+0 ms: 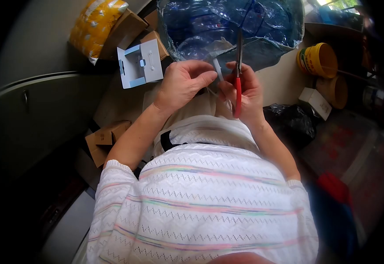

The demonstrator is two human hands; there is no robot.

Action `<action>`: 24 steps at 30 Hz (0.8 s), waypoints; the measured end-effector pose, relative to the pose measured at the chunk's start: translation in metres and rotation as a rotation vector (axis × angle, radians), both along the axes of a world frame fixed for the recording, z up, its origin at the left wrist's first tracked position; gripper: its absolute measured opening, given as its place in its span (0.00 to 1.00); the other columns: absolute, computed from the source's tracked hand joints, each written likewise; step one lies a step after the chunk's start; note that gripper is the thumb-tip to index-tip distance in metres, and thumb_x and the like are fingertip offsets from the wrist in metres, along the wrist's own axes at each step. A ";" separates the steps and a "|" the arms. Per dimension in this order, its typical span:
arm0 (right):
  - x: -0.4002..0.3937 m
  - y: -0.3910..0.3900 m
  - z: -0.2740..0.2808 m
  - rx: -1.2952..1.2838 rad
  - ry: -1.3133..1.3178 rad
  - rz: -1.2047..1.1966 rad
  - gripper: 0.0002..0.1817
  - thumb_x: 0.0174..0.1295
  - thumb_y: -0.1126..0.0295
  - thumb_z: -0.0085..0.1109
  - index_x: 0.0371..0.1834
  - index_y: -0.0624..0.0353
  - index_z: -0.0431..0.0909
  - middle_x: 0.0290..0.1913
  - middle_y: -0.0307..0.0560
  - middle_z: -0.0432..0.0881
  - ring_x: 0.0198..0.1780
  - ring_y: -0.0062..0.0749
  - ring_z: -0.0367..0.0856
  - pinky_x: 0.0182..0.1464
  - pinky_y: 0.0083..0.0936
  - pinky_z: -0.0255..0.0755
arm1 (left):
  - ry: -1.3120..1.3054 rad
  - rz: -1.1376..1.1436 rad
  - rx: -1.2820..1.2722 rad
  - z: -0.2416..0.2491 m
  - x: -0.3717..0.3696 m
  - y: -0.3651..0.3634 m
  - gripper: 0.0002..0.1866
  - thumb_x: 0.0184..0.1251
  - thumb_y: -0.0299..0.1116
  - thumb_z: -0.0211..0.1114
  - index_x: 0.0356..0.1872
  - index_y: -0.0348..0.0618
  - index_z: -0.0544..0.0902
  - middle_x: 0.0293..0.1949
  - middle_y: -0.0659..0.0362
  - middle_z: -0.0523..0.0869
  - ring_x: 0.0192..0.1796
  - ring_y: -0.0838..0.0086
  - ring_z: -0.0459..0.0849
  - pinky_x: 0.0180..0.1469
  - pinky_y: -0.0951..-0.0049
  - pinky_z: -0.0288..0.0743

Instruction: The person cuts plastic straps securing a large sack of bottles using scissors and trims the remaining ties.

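Observation:
My right hand (248,90) is closed around a pair of scissors (238,94) with red handles; the metal blades point up and away, in front of the sack. Left of it, my left hand (185,83) is pinched, thumb and fingertips at a narrow white strip (218,69). This strip stands between my two hands, its upper end near the rim of the sack. A thin pale cord or strip also hangs below my right fingers. Just beyond both hands is a large woven sack (262,55) full of clear blue plastic bottles (200,28).
On the left are an open white box (152,61), cardboard boxes (123,33) and a yellow plastic-wrapped package (96,26). To the right stand a yellow bucket (323,60), a small white box (315,103) and a black plastic bag (291,123). Another cardboard box (97,147) is by my left forearm.

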State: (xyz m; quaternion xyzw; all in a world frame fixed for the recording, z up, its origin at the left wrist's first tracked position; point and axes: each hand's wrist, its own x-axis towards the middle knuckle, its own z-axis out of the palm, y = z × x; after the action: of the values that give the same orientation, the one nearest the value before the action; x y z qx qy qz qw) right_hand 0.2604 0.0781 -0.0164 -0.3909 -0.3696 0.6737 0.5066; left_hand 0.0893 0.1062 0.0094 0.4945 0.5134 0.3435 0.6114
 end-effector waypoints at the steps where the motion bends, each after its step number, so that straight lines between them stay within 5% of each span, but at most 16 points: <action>1: -0.001 -0.001 0.001 0.007 0.011 -0.001 0.20 0.58 0.80 0.58 0.54 0.60 0.67 0.33 0.40 0.77 0.31 0.18 0.77 0.33 0.15 0.75 | -0.046 -0.001 -0.052 0.000 0.001 0.000 0.09 0.60 0.30 0.67 0.39 0.35 0.83 0.31 0.62 0.83 0.29 0.83 0.77 0.32 0.84 0.70; 9: 0.011 -0.019 -0.003 0.064 0.026 -0.002 0.21 0.59 0.80 0.58 0.56 0.59 0.66 0.35 0.40 0.77 0.33 0.18 0.76 0.37 0.16 0.72 | -0.414 0.083 -0.229 -0.007 0.012 -0.008 0.06 0.62 0.29 0.63 0.37 0.37 0.82 0.28 0.61 0.82 0.26 0.81 0.77 0.29 0.83 0.70; 14: 0.035 -0.038 -0.007 -0.063 -0.100 0.125 0.21 0.58 0.69 0.64 0.55 0.61 0.72 0.32 0.31 0.71 0.33 0.12 0.68 0.35 0.11 0.64 | -0.496 0.144 -0.223 -0.013 0.029 -0.014 0.06 0.63 0.29 0.61 0.36 0.38 0.80 0.26 0.62 0.81 0.26 0.82 0.77 0.28 0.83 0.70; 24: 0.045 -0.061 -0.007 -0.268 -0.166 0.050 0.24 0.58 0.65 0.65 0.55 0.63 0.71 0.33 0.34 0.74 0.32 0.13 0.69 0.31 0.11 0.65 | -0.501 0.162 -0.257 -0.031 0.077 -0.043 0.05 0.65 0.27 0.60 0.36 0.36 0.79 0.27 0.64 0.80 0.27 0.86 0.76 0.30 0.86 0.70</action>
State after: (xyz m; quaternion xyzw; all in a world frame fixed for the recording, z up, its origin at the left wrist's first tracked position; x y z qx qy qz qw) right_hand 0.3049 0.0169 -0.0232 -0.5001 -0.3267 0.6948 0.4005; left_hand 0.1664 0.0636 -0.0214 0.2701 0.4234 0.4351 0.7473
